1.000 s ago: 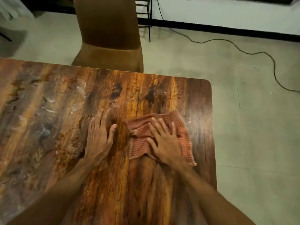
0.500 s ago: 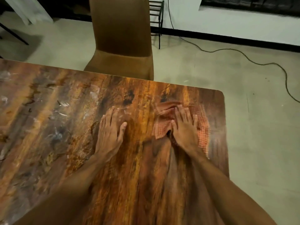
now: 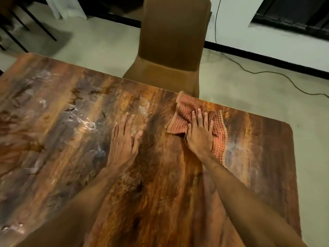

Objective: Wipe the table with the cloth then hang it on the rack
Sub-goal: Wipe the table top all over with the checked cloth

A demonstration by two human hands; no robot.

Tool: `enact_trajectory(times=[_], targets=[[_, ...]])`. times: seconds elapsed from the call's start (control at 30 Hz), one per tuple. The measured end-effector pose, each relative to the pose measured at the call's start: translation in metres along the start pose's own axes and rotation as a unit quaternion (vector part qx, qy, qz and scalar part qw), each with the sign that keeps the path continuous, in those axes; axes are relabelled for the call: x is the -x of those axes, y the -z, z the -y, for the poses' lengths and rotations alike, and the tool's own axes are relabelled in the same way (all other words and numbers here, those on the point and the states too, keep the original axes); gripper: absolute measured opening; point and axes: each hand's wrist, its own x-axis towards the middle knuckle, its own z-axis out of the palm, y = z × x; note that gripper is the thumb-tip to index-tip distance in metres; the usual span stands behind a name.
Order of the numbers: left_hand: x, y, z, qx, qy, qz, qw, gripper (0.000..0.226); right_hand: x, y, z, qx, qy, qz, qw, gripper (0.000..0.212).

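Surroundings: brown upholstered chair (image 3: pixel 170 41) is set against the table's (image 3: pixel 71 166) far edge, seat tucked just behind it. A black cable (image 3: pixel 215 24) is run down the white wall and across the grey floor (image 3: pixel 267 104) to the right. Thin dark furniture legs (image 3: pixel 38 26) are seen top left, blurred. White smears (image 3: pixel 85 123) are spread over the left half of the tabletop, left of the left hand.

Cloth (image 3: pixel 183 111), red-orange check, is bunched on the table near the far edge. Its far corner reaches that edge just in front of the chair seat. Nothing is placed between cloth and edge.

Right hand (image 3: pixel 199 138) is laid flat on the cloth, fingers straight and close together, pressing it down; the cloth's middle is covered by it. Left hand (image 3: pixel 122 139) is laid flat on bare wood, fingers slightly spread, thumb out, apart from the cloth. Both forearms are stretched over the near tabletop.

Count: 1 cloth, 1 table, 1 chair, 1 cable, 2 hands. Leg count cannot be told.
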Motion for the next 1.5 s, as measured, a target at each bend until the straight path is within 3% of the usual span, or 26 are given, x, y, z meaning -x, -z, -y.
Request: enact_trajectory(times=[0.07, 0.17, 0.23, 0.4, 0.47, 0.57, 0.63, 0.73, 0.8, 0.87, 0.93, 1.03, 1.07, 1.2, 1.23, 1.27, 1.33, 1.4, 1.43, 1.5], targets=[[-0.001, 0.005, 0.014, 0.003, 0.005, -0.005, 1.0, 0.058, 0.003, -0.01, 0.057, -0.002, 0.036, 0.006, 0.999, 0.058], [-0.002, 0.012, 0.029, 0.006, 0.012, -0.017, 1.0, 0.059, 0.036, -0.035, 0.14, 0.014, 0.259, 0.047, 0.965, 0.058], [-0.003, 0.018, 0.04, 0.002, 0.018, -0.028, 0.999, 0.059, 0.023, -0.036, 0.148, 0.017, 0.327, 0.057, 0.943, 0.057], [-0.001, 0.031, 0.067, 0.005, 0.035, -0.041, 0.999, 0.058, -0.051, -0.02, 0.129, 0.02, 0.115, 0.037, 0.992, 0.058], [0.002, 0.032, 0.071, 0.0, 0.034, -0.042, 0.999, 0.059, -0.035, -0.024, 0.162, -0.002, 0.151, 0.036, 0.988, 0.058], [0.003, 0.03, 0.068, -0.01, 0.031, -0.04, 0.999, 0.061, 0.007, -0.044, 0.194, 0.018, 0.321, 0.053, 0.945, 0.056], [-0.001, 0.025, 0.064, -0.016, 0.026, -0.033, 0.999, 0.062, -0.01, -0.038, 0.176, -0.002, 0.316, 0.042, 0.948, 0.056], [-0.008, 0.019, 0.053, -0.006, 0.0, -0.028, 1.0, 0.06, -0.045, -0.019, 0.102, 0.009, 0.128, 0.022, 0.992, 0.056], [-0.009, 0.015, 0.04, 0.006, -0.012, -0.023, 1.0, 0.06, -0.043, -0.005, 0.037, 0.001, 0.016, 0.006, 1.0, 0.057], [-0.008, 0.008, 0.022, 0.014, -0.016, -0.012, 1.0, 0.06, -0.019, -0.001, 0.004, -0.006, -0.039, -0.001, 0.999, 0.058], [-0.007, -0.002, 0.002, 0.013, -0.023, 0.006, 1.0, 0.061, 0.018, -0.009, 0.012, 0.013, -0.016, 0.013, 1.0, 0.059], [-0.014, -0.019, -0.035, 0.003, -0.053, 0.028, 0.998, 0.063, 0.05, -0.014, 0.003, 0.034, 0.123, 0.032, 0.991, 0.06], [-0.017, -0.024, -0.045, 0.0, -0.061, 0.026, 0.998, 0.062, 0.042, -0.007, -0.015, 0.032, 0.133, 0.033, 0.99, 0.061], [-0.026, -0.042, -0.083, 0.007, -0.091, 0.011, 0.996, 0.058, 0.014, 0.016, -0.102, 0.008, -0.084, 0.006, 0.996, 0.059], [-0.027, -0.047, -0.091, 0.005, -0.096, 0.014, 0.995, 0.058, 0.019, 0.015, -0.102, 0.007, -0.097, -0.004, 0.995, 0.059], [-0.027, -0.052, -0.1, 0.003, -0.103, 0.02, 0.995, 0.058, 0.028, 0.013, -0.092, 0.004, -0.069, -0.007, 0.998, 0.059], [-0.024, -0.065, -0.123, 0.0, -0.118, 0.037, 0.992, 0.059, 0.054, 0.002, -0.073, 0.014, 0.068, 0.013, 0.997, 0.059], [-0.021, -0.077, -0.146, -0.004, -0.133, 0.035, 0.991, 0.06, 0.061, 0.001, -0.094, 0.029, 0.169, 0.012, 0.985, 0.059], [-0.02, -0.08, -0.155, -0.006, -0.138, 0.028, 0.99, 0.06, 0.051, 0.009, -0.117, 0.024, 0.167, 0.004, 0.986, 0.06], [-0.017, -0.089, -0.171, -0.004, -0.145, 0.018, 0.989, 0.059, 0.028, 0.031, -0.183, 0.014, 0.054, 0.002, 0.998, 0.06]])
